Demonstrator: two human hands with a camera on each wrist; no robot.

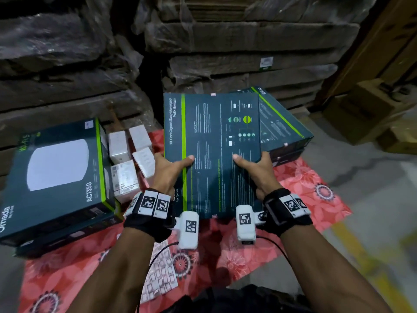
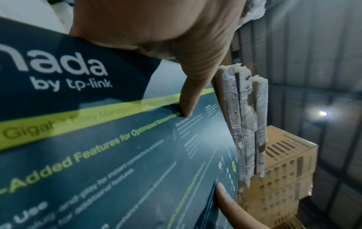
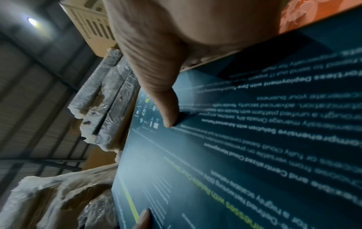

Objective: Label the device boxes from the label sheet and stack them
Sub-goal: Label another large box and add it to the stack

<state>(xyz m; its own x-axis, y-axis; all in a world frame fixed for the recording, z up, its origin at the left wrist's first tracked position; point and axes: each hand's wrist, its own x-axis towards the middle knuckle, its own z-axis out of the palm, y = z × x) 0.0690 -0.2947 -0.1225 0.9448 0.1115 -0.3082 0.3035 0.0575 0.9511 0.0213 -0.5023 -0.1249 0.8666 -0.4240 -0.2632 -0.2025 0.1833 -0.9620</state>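
I hold a dark teal switch box [image 1: 212, 141] with a green stripe in both hands, its printed back face up, above the red mat. My left hand [image 1: 171, 168] grips its left edge, thumb on top. My right hand [image 1: 252, 170] grips the right edge the same way. The left wrist view shows my thumb [image 2: 188, 106] pressed on the box face [image 2: 117, 155]. In the right wrist view my thumb [image 3: 168, 114] lies on the printed face [image 3: 254, 155]. A label sheet [image 1: 160, 274] lies on the mat between my forearms. The fingers under the box are hidden.
A stack of AC1350 boxes [image 1: 56, 177] stands at the left. Several small white boxes [image 1: 128, 154] lie beside it. More teal boxes [image 1: 284, 127] are stacked at the right behind the held one. Wrapped cardboard bundles [image 1: 248, 41] fill the back. The red floral mat [image 1: 304, 184] covers the floor.
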